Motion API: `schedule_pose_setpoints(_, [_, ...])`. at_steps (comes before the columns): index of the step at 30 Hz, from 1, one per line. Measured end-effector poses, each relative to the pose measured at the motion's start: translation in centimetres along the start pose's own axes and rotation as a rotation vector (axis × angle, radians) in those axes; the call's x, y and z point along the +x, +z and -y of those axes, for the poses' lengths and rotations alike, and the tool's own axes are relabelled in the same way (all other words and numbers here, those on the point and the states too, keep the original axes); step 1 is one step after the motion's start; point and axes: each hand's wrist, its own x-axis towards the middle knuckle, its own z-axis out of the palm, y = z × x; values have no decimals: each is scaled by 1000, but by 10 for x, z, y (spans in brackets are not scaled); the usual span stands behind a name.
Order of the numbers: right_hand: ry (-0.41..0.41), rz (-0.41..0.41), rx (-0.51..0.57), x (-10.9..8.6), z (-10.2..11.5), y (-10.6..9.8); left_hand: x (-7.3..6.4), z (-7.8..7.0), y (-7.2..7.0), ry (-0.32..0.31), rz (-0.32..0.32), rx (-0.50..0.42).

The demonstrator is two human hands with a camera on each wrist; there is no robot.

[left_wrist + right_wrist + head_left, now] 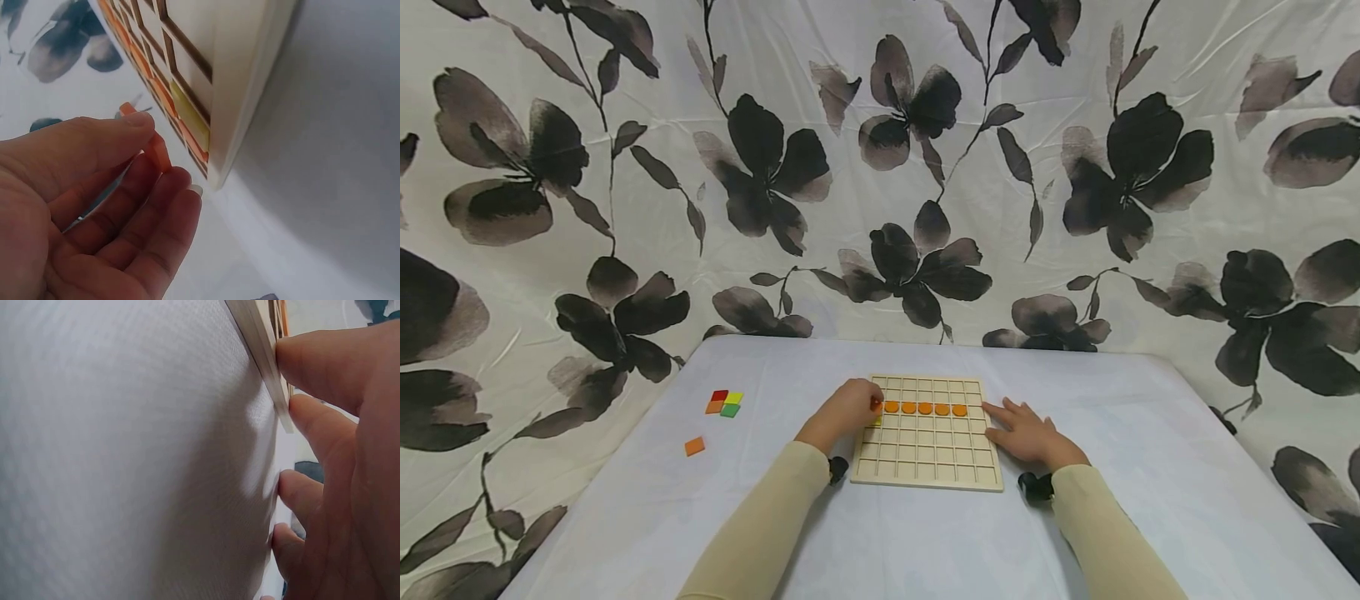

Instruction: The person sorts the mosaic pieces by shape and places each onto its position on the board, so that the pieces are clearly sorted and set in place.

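My left hand (850, 406) is over the left edge of a wooden grid board (928, 482). Between its thumb and fingers it pinches a small orange piece (159, 152), tilted and partly covered by the thumb. Several orange round pieces (925, 408) lie in one row of the board's squares. At the row's left end, the left wrist view has a yellow piece (190, 114) beside an orange one (193, 141). With fingers spread, my right hand (1028, 433) touches the board's right edge with thumb and index fingertip; its other fingertips (289, 481) rest on the cloth.
Left of the board on the white-covered table (625, 533) lie a red tile (720, 395), a yellow tile (734, 398), a green tile (730, 411) and an orange tile (713, 407), grouped together. Another orange tile (695, 447) lies nearer. Floral cloth (895, 183) hangs behind.
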Motion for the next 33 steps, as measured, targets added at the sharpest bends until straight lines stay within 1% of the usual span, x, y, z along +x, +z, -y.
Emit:
schedule_pose_setpoints(4, [-3, -5, -1, -1, 1, 0, 2, -3, 2, -3, 26, -6])
schedule_pose_setpoints(11, [2, -3, 5, -2, 1, -1, 4, -7, 5, 31, 47, -3])
schedule_pose_setpoints(16, [-4, -6, 3, -2, 1, -1, 6, -9, 8, 54, 48, 25])
schedule_pose_setpoints(21, [-8, -11, -2, 0, 0, -1, 10, -10, 11, 62, 52, 52])
schedule_pose_setpoints(25, [-1, -6, -2, 0, -1, 0, 13, -11, 13, 77, 69, 66])
schedule_pose_setpoints(29, [7, -2, 2, 0, 0, 0, 15, -13, 14, 105, 83, 92])
schedule_pose_setpoints(33, [8, -3, 7, -1, 0, 0, 15, -15, 14, 111, 96, 109])
